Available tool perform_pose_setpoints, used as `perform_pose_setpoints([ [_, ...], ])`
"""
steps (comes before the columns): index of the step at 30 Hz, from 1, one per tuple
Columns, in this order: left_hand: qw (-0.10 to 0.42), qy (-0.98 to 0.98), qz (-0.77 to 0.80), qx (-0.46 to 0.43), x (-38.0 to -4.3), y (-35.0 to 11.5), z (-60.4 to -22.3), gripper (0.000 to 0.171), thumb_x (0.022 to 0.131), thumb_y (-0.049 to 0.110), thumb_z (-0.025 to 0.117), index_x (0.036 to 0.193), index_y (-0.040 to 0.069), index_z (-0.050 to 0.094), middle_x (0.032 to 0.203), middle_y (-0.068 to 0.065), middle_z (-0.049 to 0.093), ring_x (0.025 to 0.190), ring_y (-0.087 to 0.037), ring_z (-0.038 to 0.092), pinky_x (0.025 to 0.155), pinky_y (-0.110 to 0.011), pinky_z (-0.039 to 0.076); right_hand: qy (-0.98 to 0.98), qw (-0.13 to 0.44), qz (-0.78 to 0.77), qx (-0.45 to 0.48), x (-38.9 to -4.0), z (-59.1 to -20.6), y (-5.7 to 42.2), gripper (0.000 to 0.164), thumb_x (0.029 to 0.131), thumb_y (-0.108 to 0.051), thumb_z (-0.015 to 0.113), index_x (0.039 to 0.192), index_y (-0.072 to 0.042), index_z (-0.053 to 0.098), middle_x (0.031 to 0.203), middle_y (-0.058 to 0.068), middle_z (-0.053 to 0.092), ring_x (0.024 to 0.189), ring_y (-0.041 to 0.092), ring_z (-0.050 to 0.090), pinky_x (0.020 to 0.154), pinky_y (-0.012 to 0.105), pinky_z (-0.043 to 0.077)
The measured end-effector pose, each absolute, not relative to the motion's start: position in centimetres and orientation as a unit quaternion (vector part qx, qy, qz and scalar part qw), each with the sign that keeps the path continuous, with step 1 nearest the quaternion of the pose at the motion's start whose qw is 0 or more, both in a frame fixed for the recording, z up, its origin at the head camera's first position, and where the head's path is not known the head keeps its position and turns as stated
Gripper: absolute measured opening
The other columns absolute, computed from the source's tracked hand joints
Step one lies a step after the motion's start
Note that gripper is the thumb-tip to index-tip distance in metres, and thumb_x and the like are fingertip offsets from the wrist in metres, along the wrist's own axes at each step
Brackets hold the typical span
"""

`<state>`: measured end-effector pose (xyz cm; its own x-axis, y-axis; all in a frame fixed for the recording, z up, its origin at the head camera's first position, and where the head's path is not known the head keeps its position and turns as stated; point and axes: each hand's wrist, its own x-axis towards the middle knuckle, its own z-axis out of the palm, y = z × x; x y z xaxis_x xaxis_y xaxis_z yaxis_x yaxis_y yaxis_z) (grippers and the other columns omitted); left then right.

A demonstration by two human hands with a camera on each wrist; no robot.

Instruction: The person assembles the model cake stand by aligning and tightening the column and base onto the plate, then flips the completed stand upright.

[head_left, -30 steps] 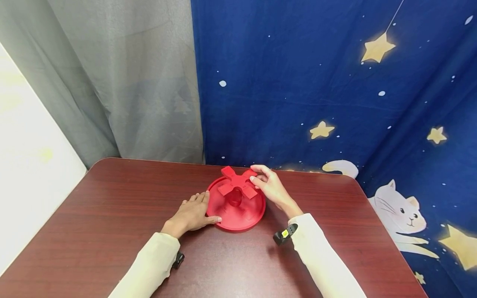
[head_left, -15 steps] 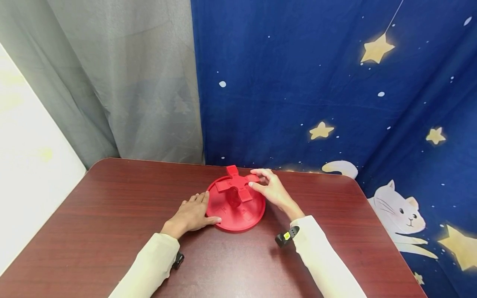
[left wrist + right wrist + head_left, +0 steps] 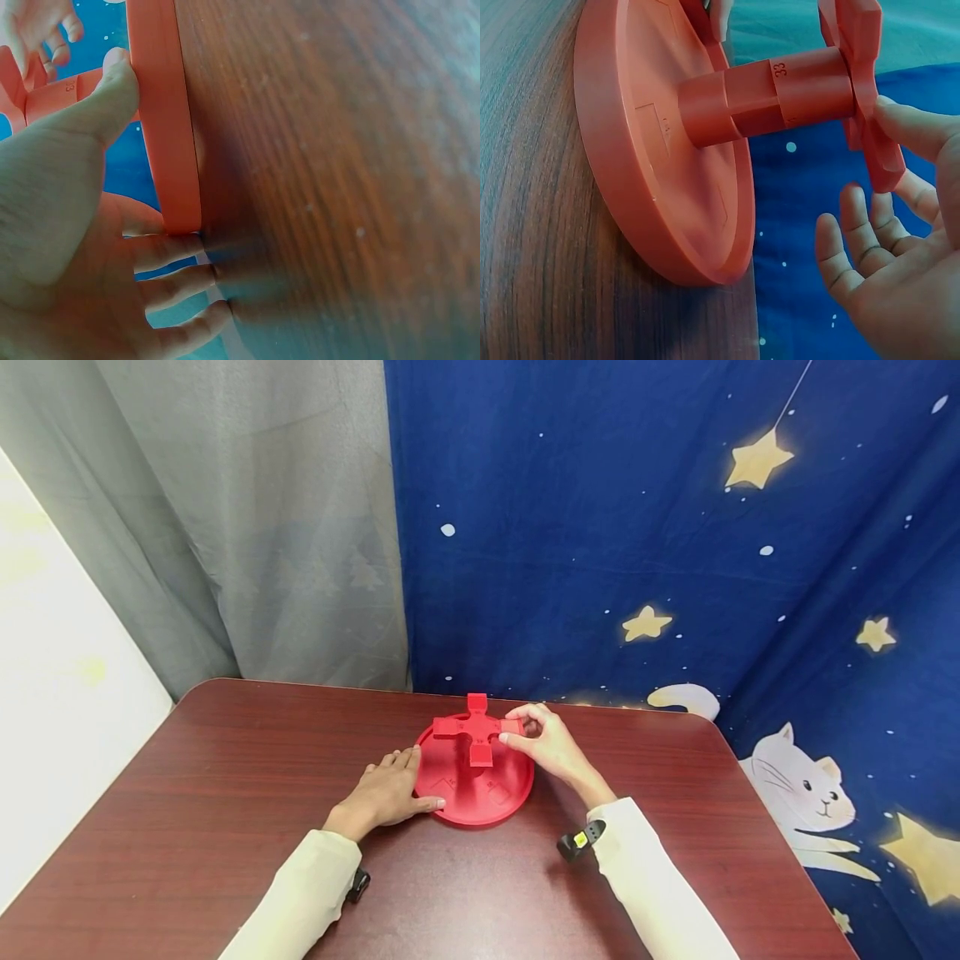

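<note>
A red plastic round base [image 3: 468,806] with a raised rim rests on the table. From its middle rises a thick post [image 3: 750,97], marked "33" in the right wrist view. On the post sits a red four-armed cross piece [image 3: 477,727]. My right hand [image 3: 553,745] pinches the cross piece's right arm between thumb and index finger; the other fingers hang loosely curled. My left hand [image 3: 386,787] rests against the base's left rim, its fingers nearly straight. In the left wrist view its thumb [image 3: 116,86] lies on the rim while the fingertips touch the table.
The brown wooden table [image 3: 285,735] extends around the base on all sides. Behind it hang a grey curtain [image 3: 315,527] and a blue curtain [image 3: 562,527] with stars and a cat. Black wrist cameras are strapped at both cream sleeves [image 3: 307,893].
The cross piece has turned on top of the post, its arms now pointing straight left, right, forward and back. My right hand moved slightly down with it. The left hand and base stayed put.
</note>
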<state>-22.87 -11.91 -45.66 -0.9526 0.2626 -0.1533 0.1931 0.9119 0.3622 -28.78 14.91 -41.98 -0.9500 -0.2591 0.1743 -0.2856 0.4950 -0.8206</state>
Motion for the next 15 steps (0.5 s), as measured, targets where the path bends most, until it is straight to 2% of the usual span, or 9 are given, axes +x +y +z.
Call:
perform_pose_setpoints([
  [10, 0.098, 0.973, 0.173, 0.117, -22.92, -11.97, -45.76, 0.102, 0.083, 0.060, 0.070, 0.152, -0.005, 0.031, 0.154, -0.025, 0.036, 0.142, -0.048, 0.032, 0.112, -0.067, 0.026, -0.861, -0.031, 0.480, 0.166, -28.31, -41.65, 14.97, 0.027, 0.082, -0.016, 0.080, 0.101, -0.007, 0.064, 0.081, 0.005, 0.059, 0.074, 0.019, 0.056, 0.065, 0.027, 0.047],
  [15, 0.095, 0.973, 0.173, 0.119, -22.92, -11.97, -45.74, 0.102, 0.083, 0.060, 0.069, 0.152, -0.005, 0.031, 0.154, -0.025, 0.037, 0.141, -0.048, 0.032, 0.111, -0.068, 0.027, -0.848, -0.056, 0.495, 0.182, -28.08, -41.74, 14.87, 0.032, 0.081, -0.016, 0.081, 0.102, -0.003, 0.061, 0.083, 0.006, 0.058, 0.073, 0.020, 0.057, 0.062, 0.025, 0.048],
])
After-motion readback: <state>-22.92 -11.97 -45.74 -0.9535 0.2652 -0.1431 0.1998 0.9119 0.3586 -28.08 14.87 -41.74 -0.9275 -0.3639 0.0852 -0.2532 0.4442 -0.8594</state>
